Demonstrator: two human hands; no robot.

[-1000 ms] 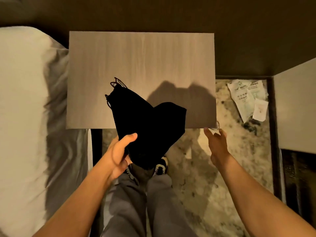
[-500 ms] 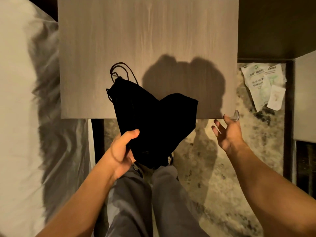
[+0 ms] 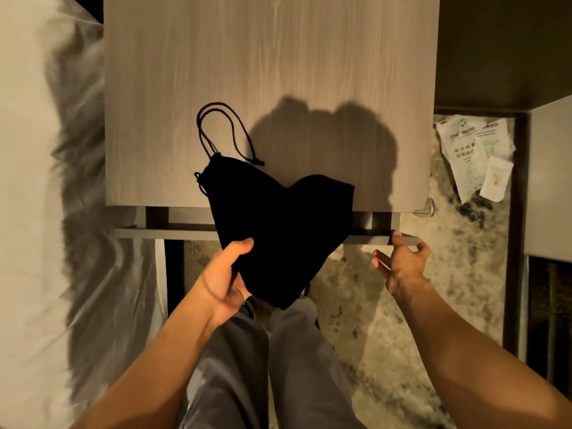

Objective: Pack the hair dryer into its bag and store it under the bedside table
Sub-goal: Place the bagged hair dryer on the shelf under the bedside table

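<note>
A bulging black drawstring bag hangs over the front edge of the wooden bedside table, with its cord loop lying on the top. My left hand grips the bag's lower left side. The hair dryer itself is not visible. Below the top, a grey drawer front sticks out a little. My right hand holds the drawer front's right end, thumb on top and fingers underneath.
A white bed runs along the left, close to the table. Paper packets lie on the mottled floor to the right. A pale cabinet stands at the far right. My legs in grey trousers stand before the table.
My right hand dropped from the table's front right corner to the drawer front, which now sticks out. The view moved closer. My left hand kept hold of the bag.
</note>
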